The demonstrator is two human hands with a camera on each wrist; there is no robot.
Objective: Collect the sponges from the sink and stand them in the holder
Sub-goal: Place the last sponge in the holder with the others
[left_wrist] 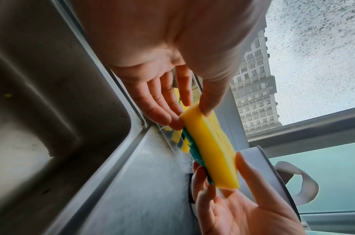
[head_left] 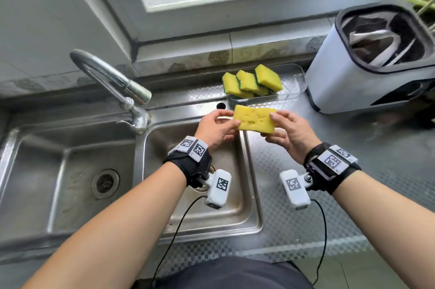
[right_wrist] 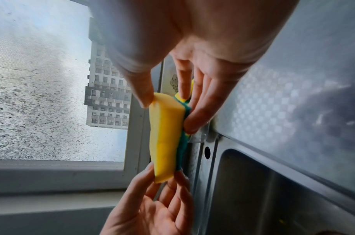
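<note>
Both hands are pinching one sponge [head_left: 256,118] by its ends at the frame's centre, the left hand [head_left: 215,129] and right hand [head_left: 290,134] each curling thumb and fingers round it. Three sponges are already crowding the holder [head_left: 293,94] just above, so squeezing in a fourth is risking toppling them.

Head cam is aimed down and fwd over the stainless-steel double sink [head_left: 70,147]. Each wrist cam is set close beneath its palm, looking along the fingers toward the window. The yellow-and-green rectangular sponge [head_left: 256,118] [left_wrist: 210,147] [right_wrist: 166,138] is shared by all three views.
</note>
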